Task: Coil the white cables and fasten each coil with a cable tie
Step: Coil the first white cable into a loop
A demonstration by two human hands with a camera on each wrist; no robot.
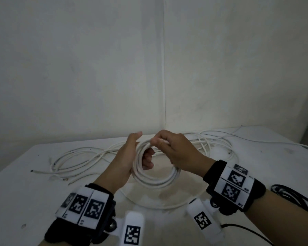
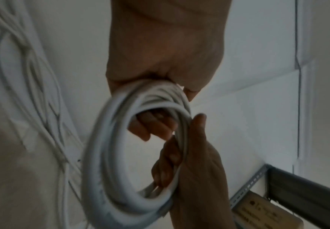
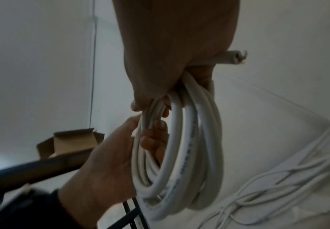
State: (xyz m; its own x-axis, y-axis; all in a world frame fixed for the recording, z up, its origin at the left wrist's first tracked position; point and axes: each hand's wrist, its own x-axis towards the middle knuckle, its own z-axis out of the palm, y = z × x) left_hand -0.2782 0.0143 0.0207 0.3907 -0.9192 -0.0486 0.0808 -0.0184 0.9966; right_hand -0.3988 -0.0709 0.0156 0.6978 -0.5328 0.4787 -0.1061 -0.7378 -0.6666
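Head high; wrists close (shared coil point(image 1: 155, 173))

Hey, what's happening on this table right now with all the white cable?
A person is winding a white cable into a coil held above the table. The left hand grips the coil's left side, fingers through the loop. The right hand pinches the top, with the cut end poking out. More loose white cables lie behind. No tie is visible on the coil.

the white tabletop point(image 1: 34, 189) lies bare at its near left. loose white cables point(image 1: 82, 157) sprawl across the far side from left to right, barring that strip. one white strand point(image 1: 158, 205) arcs across the near middle. black cords point(image 1: 291, 194) lie at the right edge. walls point(image 1: 96, 68) close the back.
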